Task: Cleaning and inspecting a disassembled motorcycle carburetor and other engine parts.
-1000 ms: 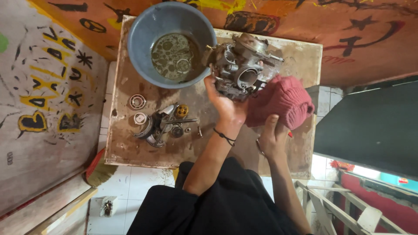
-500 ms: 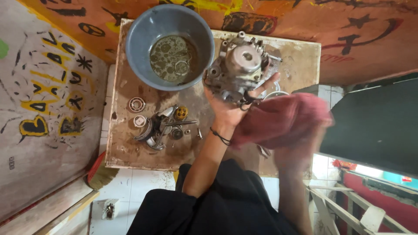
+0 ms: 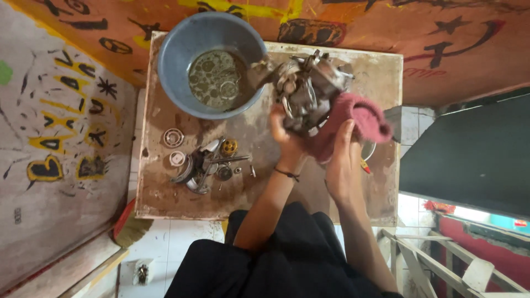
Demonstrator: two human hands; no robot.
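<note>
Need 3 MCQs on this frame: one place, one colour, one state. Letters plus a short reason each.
1. Where does the blue basin stand on the worn table?
A. far left corner
B. near right corner
C. on the floor

2. What colour is the rag in the right hand?
A. white
B. green
C. dark red

3. What is in the basin?
A. it is dry
B. murky liquid with bubbles
C. it is turned upside down

Answers:
1. A, it sits at the table's far left corner, beside the metal engine part.
2. C, the cloth pressed on the metal engine part is dark red.
3. B, brownish liquid with round bubbles fills the bottom.

The left hand grips the part from below; loose small parts lie near the table's left side.
</note>
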